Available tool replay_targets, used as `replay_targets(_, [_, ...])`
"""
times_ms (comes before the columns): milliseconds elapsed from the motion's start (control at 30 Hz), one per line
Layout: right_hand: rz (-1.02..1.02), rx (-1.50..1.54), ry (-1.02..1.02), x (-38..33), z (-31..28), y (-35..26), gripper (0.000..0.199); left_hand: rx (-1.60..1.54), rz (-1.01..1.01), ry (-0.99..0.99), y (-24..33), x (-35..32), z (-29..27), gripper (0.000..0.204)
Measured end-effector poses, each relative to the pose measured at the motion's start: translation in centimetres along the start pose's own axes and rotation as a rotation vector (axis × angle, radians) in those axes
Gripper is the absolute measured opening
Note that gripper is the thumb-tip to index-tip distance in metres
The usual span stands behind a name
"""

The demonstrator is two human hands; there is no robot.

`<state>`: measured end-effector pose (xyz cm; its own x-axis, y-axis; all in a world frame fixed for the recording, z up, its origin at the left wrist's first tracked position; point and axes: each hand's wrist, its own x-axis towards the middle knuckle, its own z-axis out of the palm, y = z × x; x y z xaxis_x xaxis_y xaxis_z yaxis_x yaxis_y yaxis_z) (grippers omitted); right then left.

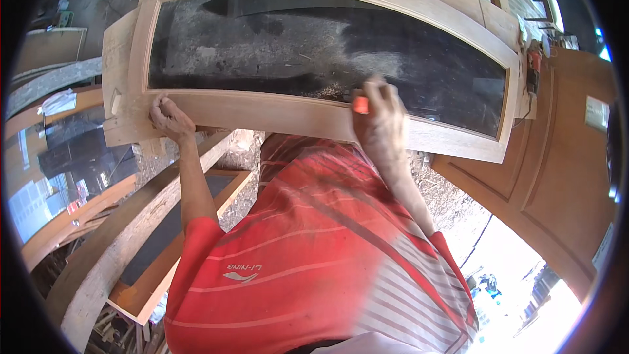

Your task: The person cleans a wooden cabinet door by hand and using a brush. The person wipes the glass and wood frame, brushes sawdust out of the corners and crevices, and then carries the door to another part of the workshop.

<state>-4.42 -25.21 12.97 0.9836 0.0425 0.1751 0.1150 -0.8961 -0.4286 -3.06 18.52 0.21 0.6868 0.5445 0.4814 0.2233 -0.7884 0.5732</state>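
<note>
A pale wooden door frame [262, 111] lies across in front of me, with a dusty dark glass panel [262, 42] set in it. My left hand [171, 119] is closed on the frame's near edge by the left corner, fingers curled. Over the near rail, right of the middle, my right hand [381, 115] is smeared by motion and closed round a small tool with a bright orange end [360, 105]. The rest of that tool is hidden, so its kind cannot be made out. Wood shavings [333, 91] lie on the glass beside it, along the inner edge.
Brown panelled door [550, 157] stands at the right, near an orange-and-dark power tool [534, 65]. A thick timber beam [124, 242] runs at the lower left, beside another framed panel [164, 249]. Further left, a glazed frame [72, 164] bears a white cloth [59, 102].
</note>
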Motion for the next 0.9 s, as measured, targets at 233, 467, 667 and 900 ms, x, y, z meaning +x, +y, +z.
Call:
replay_targets(233, [-0.112, 0.523, -0.056, 3.7, 0.8, -2.8, 0.019, 0.001, 0.063, -0.076, -1.3, 0.1, -1.6, 0.023])
replay_targets(467, [0.436, -0.213, 0.328, 3.2, -5.1, 7.9, 0.019, 0.049, 0.142, -0.142, -0.1, 2.5, -2.5, 0.020])
replay_targets(667, [-0.037, 0.178, 0.139, 4.6, 4.1, -3.5, 0.044, -0.021, 0.021, -0.272, -0.6, 5.8, -1.6, 0.024])
replay_targets(900, [0.122, 0.178, 0.308, 3.4, -2.4, 0.0, 0.016, 0.263, 0.215, -0.108, -5.9, 10.5, -2.8, 0.038])
